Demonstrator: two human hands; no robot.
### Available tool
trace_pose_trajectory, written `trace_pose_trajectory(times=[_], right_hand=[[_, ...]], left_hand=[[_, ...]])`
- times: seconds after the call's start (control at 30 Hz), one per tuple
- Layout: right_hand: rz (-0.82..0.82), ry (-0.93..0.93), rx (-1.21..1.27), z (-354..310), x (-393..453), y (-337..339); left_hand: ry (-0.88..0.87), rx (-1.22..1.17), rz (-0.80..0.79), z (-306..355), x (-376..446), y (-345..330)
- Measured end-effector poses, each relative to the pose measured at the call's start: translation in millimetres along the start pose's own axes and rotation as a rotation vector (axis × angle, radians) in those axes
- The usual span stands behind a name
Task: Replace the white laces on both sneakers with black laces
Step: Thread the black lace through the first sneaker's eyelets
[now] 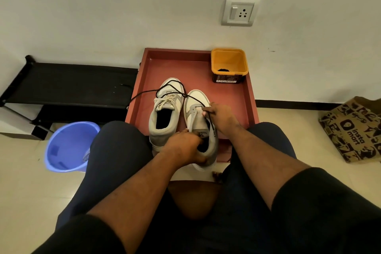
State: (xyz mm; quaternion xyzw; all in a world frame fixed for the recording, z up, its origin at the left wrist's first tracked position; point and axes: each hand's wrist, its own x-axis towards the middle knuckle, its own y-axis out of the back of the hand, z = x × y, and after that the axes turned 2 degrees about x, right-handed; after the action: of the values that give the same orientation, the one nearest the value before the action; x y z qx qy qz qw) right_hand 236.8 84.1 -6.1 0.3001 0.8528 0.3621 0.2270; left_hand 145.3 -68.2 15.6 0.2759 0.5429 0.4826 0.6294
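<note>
Lower centre, the left hand (pixel 186 146) grips the right sneaker's (pixel 201 130) heel collar to steady it while the right hand (pixel 218 116) pinches the black lace (pixel 171 93) at an eyelet, apparently to thread it. The lace trails up-left across the white-laced sneaker (pixel 165 109), both on the red tray (pixel 250 97)

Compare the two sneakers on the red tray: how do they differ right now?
The left sneaker still has its white lace tied; the right sneaker has none, only a black lace started at its lowest eyelets. The left sneaker stands untouched; the right one is gripped at the collar by the left hand, while the right hand pinches the black lace. Both are grey-and-white, toes toward the wall, on the tray.
</note>
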Motion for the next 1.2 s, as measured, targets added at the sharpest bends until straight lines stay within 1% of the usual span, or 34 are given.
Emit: trace_pose_trajectory(times=[0.17,0.23,0.33,0.4,0.47,0.53,0.57,0.67,0.73,0.8,0.83,0.9,0.93,0.97,1.0,1.03,1.07,1.1,1.13,1.2], right_hand=[[0.101,-0.033,0.112,8,-11,-1],[0.106,0.001,0.115,8,-18,-2],[0.087,0.109,0.184,-8,-27,1],[0.118,0.161,0.260,-19,-35,5],[0.129,0.134,0.398,-27,-50,11],[0.053,0.001,0.566,-37,-72,22],[0.003,-0.020,0.625,-40,-79,27],[-0.082,0.030,0.775,-49,-94,37],[-0.195,-0.026,0.858,-48,-99,36],[-0.374,-0.173,0.865,-39,-99,35],[-0.447,-0.260,0.814,-34,-98,36],[-0.521,-0.404,0.631,-26,-93,37],[-0.510,-0.426,0.522,-22,-89,35],[-0.449,-0.402,0.418,-19,-83,32],[-0.337,-0.348,0.349,-15,-76,27],[-0.186,-0.295,0.321,-10,-68,22],[-0.025,-0.266,0.329,-6,-59,18],[0.096,-0.262,0.361,-3,-52,16],[0.139,-0.271,0.395,0,-44,14],[0.066,-0.305,0.439,3,-33,8]], left_hand=[[0.045,-0.087,-0.018,-13,5,-5],[0.075,-0.131,0.004,-13,8,-3],[0.093,-0.197,0.036,-10,15,0],[0.103,-0.230,0.075,-10,17,1],[0.113,-0.272,0.112,-12,19,-1],[0.118,-0.284,0.115,-13,21,-2],[0.122,-0.297,0.119,-13,21,-2],[0.131,-0.346,0.144,-13,18,0],[0.129,-0.360,0.158,-13,16,1],[0.124,-0.358,0.162,-15,15,2],[0.122,-0.349,0.158,-16,14,2],[0.134,-0.343,0.155,-18,15,2],[0.142,-0.367,0.157,-19,15,3],[0.149,-0.411,0.161,-20,15,4],[0.151,-0.447,0.166,-20,15,5],[0.144,-0.462,0.166,-19,15,7],[0.135,-0.464,0.156,-19,15,8],[0.120,-0.470,0.149,-17,14,10],[0.109,-0.487,0.138,-16,16,12],[0.086,-0.526,0.099,-15,20,15]])
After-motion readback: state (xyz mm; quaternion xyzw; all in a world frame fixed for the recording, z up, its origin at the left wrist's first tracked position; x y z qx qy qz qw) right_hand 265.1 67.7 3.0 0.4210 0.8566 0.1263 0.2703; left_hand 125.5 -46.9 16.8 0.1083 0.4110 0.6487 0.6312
